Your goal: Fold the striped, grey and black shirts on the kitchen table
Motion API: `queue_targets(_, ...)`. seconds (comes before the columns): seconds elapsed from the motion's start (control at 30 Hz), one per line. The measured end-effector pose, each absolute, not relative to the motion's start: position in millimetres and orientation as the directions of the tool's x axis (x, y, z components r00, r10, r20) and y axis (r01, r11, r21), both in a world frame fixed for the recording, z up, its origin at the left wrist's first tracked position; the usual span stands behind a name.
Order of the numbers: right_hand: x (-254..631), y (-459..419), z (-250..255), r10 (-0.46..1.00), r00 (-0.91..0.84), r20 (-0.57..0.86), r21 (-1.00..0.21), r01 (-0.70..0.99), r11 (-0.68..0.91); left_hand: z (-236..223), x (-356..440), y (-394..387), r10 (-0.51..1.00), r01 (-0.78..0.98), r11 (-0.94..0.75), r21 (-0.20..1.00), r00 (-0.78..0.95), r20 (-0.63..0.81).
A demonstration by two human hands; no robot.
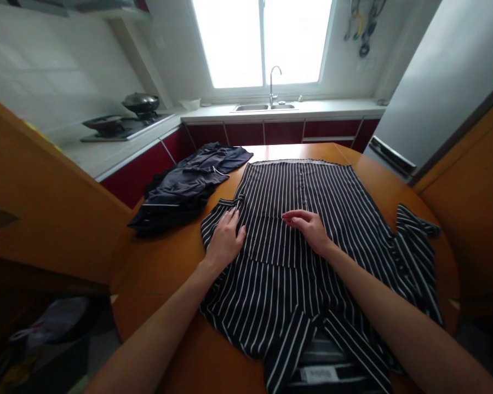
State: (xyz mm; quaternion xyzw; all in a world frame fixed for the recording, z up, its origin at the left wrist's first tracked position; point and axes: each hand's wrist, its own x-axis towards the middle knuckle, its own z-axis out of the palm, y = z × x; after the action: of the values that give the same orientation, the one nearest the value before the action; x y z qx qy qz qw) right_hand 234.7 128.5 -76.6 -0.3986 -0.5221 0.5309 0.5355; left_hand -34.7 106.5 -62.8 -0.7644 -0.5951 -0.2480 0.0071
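Observation:
A black shirt with white stripes [271,241] lies spread front side up, its collar [293,345] toward me and its hem at the far side. My left hand [225,236] rests with fingers extended on the shirt's left edge, beside the short left sleeve [214,219]. Over the chest pocket [271,246], near the button placket, is my right hand [311,231]. Its fingertips and thumb come together in a pinch at the pocket edge; whether cloth is between them is hidden. The right sleeve [414,251] lies bent and rumpled.
Dark folded clothes [184,189] lie at the far left of the round wooden table [160,268]. Beyond are a counter with a sink [252,108] and faucet [272,85], and a stove with pans [141,103]. A fridge [443,82] stands at right.

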Motion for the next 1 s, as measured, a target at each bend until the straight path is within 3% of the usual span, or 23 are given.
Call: queue_targets(1.0, 237.4, 127.5, -69.9, 0.995, -0.099, 0.025, -0.929, -0.371, -0.014, -55.1, -34.6, 99.4, 0.909, 0.859, -0.308, 0.409, 0.138, 0.394)
